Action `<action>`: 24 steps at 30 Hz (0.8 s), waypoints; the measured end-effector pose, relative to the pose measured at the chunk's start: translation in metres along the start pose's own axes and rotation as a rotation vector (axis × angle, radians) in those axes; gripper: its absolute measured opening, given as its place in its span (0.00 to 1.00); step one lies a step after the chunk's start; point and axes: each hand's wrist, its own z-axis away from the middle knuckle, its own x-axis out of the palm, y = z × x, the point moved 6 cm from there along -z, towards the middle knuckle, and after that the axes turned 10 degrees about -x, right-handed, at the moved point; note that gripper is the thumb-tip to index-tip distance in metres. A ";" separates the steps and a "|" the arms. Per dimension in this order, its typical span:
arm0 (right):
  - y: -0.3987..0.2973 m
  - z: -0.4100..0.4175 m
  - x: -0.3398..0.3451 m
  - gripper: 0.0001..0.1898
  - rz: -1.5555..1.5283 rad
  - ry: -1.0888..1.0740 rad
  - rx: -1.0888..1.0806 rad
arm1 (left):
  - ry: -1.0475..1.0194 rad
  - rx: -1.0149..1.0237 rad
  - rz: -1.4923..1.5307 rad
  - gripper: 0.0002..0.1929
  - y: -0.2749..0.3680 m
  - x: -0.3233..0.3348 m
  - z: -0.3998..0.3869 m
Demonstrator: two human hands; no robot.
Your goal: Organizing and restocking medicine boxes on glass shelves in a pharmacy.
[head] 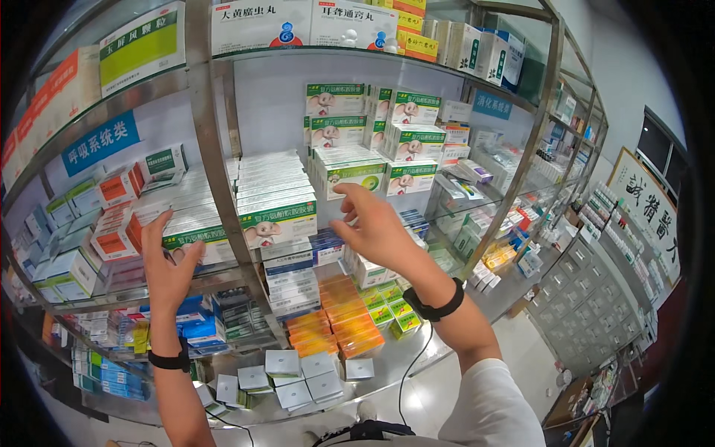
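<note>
Spread apart, the fingers of my left hand [170, 271] are in front of a row of green-and-white medicine boxes [209, 237] on the left shelf. Its thumb overlaps the front box; whether it touches I cannot tell. My right hand [371, 223] has its index finger extended at the lower edge of a green-and-white medicine carton [354, 174], and nothing is held in it. Between the hands, a long row of cartons with an elephant picture [277, 226] stands on the middle shelf. Similar cartons are stacked [416, 142] behind the right hand. Each wrist wears a black band.
A metal shelf post [215, 139] rises between the two bays. Above hangs a glass shelf [357, 55] with large boxes. Lower down are orange boxes [357, 329] and white-topped boxes [293, 394] near the front edge. A black cable [410, 369] hangs beside my right arm. Drawer cabinets [581, 290] stand at right.
</note>
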 end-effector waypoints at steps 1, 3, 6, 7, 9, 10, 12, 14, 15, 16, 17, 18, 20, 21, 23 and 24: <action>0.007 0.002 -0.006 0.27 0.001 -0.002 -0.003 | 0.012 -0.011 0.019 0.32 0.000 -0.001 0.000; 0.030 0.007 -0.028 0.23 0.150 0.031 -0.012 | 0.020 -0.021 0.049 0.33 0.001 0.001 0.000; 0.073 0.010 -0.062 0.20 0.251 0.137 -0.029 | 0.035 0.002 0.049 0.33 0.000 0.000 0.000; 0.086 0.012 -0.073 0.20 0.259 0.135 -0.028 | 0.019 0.010 0.036 0.32 -0.002 0.002 0.000; 0.105 0.014 -0.101 0.19 0.349 0.238 0.025 | 0.007 0.019 0.024 0.31 -0.001 0.002 0.000; 0.110 0.010 -0.110 0.19 0.349 0.238 0.022 | -0.004 -0.009 0.019 0.31 -0.003 0.001 0.000; 0.110 0.002 -0.127 0.23 0.580 0.231 0.014 | -0.014 -0.038 0.015 0.31 -0.006 0.002 0.000; 0.104 -0.010 -0.133 0.25 0.620 0.237 -0.064 | 0.000 -0.021 0.014 0.32 -0.008 0.000 0.001; 0.100 -0.016 -0.133 0.27 0.654 0.244 -0.142 | 0.003 -0.024 0.008 0.32 -0.006 0.000 0.001; 0.103 -0.020 -0.136 0.27 0.645 0.243 -0.147 | 0.006 -0.019 0.003 0.32 -0.003 -0.001 0.001; 0.107 -0.024 -0.137 0.28 0.699 0.176 -0.173 | 0.009 -0.014 -0.005 0.31 0.001 -0.002 0.001; 0.107 -0.029 -0.136 0.29 0.745 0.116 -0.206 | 0.021 -0.017 -0.022 0.31 0.004 -0.005 0.001; 0.112 -0.030 -0.138 0.30 0.759 0.070 -0.197 | 0.017 -0.020 0.034 0.33 0.004 0.002 0.000; 0.114 -0.030 -0.138 0.30 0.793 0.019 -0.178 | 0.028 -0.024 0.019 0.33 0.006 0.002 0.000; 0.116 -0.034 -0.136 0.28 0.779 0.022 -0.175 | -0.004 -0.076 0.041 0.33 0.008 0.003 0.000; 0.119 -0.035 -0.136 0.28 0.795 0.028 -0.166 | 0.003 -0.062 0.038 0.33 0.011 0.000 0.000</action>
